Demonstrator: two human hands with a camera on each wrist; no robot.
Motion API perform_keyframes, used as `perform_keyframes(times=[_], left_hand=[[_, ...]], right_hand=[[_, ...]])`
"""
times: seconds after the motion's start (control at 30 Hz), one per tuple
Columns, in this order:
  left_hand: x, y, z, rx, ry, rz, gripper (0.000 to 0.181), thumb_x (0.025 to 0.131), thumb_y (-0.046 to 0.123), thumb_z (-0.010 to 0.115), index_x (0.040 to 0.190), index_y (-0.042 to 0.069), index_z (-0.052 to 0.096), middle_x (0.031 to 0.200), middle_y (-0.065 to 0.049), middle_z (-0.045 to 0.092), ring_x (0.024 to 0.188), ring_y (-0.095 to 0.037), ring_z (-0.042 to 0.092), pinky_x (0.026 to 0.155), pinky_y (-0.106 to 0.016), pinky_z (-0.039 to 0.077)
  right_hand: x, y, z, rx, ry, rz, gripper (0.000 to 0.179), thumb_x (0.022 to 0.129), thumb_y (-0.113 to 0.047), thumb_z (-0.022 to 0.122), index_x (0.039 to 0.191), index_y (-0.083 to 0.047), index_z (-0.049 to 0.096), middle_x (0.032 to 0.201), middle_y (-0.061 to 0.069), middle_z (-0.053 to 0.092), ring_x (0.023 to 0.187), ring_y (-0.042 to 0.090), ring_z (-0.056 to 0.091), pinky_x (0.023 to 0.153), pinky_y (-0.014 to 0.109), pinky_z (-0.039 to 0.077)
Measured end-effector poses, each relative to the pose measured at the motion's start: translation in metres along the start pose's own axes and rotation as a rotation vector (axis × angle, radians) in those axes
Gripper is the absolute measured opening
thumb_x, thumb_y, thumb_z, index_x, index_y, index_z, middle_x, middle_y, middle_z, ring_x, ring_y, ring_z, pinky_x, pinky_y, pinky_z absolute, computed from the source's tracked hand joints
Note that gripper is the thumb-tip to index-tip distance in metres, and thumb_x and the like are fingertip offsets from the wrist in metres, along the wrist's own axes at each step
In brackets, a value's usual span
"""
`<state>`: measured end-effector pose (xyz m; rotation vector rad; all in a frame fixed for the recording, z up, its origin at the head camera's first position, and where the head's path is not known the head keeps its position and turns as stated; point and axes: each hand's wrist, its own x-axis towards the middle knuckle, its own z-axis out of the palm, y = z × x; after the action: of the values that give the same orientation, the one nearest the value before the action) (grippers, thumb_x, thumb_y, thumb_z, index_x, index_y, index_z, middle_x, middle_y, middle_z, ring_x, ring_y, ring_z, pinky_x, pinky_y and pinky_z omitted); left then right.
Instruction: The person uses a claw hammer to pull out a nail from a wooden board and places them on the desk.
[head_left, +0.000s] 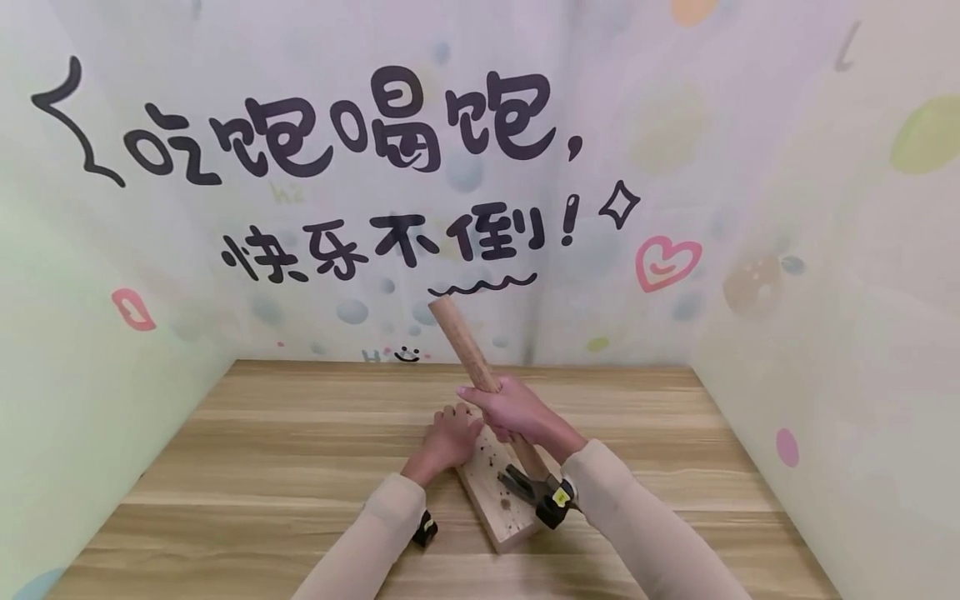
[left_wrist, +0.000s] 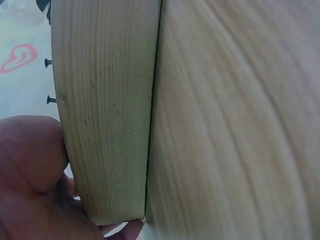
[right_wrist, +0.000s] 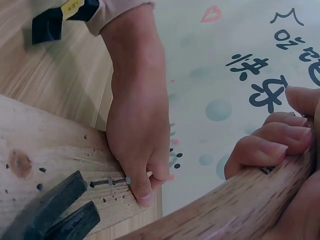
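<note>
A thick wooden board (head_left: 491, 508) lies on the table, its top marked with small dark holes. My left hand (head_left: 452, 437) grips its far end, the fingers bent over the edge. In my right hand (head_left: 519, 410) is a claw hammer (head_left: 468, 343), held by the wooden handle partway along. The handle's free end points up and away, while the dark claw (right_wrist: 60, 210) hangs over the board. The rest of the hammer head is hidden by the right wrist. Nails (right_wrist: 110, 181) stand partly out of the board near my left hand; two nail heads (left_wrist: 48, 63) show in the left wrist view.
The wood-grain table (head_left: 285, 467) surrounds the board. Behind it rises a pale printed wall sheet (head_left: 360, 325) with dark writing, and plain pale walls border both sides. Each wrist carries a small black device (head_left: 426, 531) with a yellow label.
</note>
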<state>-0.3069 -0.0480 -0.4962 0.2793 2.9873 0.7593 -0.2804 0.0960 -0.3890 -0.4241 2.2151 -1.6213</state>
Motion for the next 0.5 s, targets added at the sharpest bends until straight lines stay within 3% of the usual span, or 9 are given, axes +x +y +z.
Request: perform_keyframes(times=[0.27, 0.5], left_hand=[[-0.0005, 0.0047, 0.0022, 0.096, 0.03, 0.045, 0.047, 0.105, 0.032, 0.043, 0.129, -0.007, 0.053, 0.111, -0.027, 0.057, 0.102, -0.043, 0.055, 0.083, -0.06, 0.048], [-0.0004, 0.0039, 0.0029, 0.124, 0.023, 0.04, 0.046, 0.106, 0.033, 0.037, 0.138, 0.002, 0.052, 0.113, -0.026, 0.056, 0.104, -0.042, 0.053, 0.084, -0.059, 0.047]], right_hand=[[0.0066, -0.0036, 0.0062, -0.039, -0.057, 0.023, 0.043, 0.095, -0.044, 0.063, 0.071, -0.011, 0.05, 0.044, -0.005, 0.037, 0.036, 0.009, 0.034, 0.037, 0.024, 0.032], [0.0081, -0.0052, 0.0072, -0.025, -0.071, 0.033, 0.045, 0.094, -0.045, 0.063, 0.067, -0.013, 0.047, 0.045, -0.005, 0.036, 0.036, 0.009, 0.033, 0.037, 0.024, 0.031]])
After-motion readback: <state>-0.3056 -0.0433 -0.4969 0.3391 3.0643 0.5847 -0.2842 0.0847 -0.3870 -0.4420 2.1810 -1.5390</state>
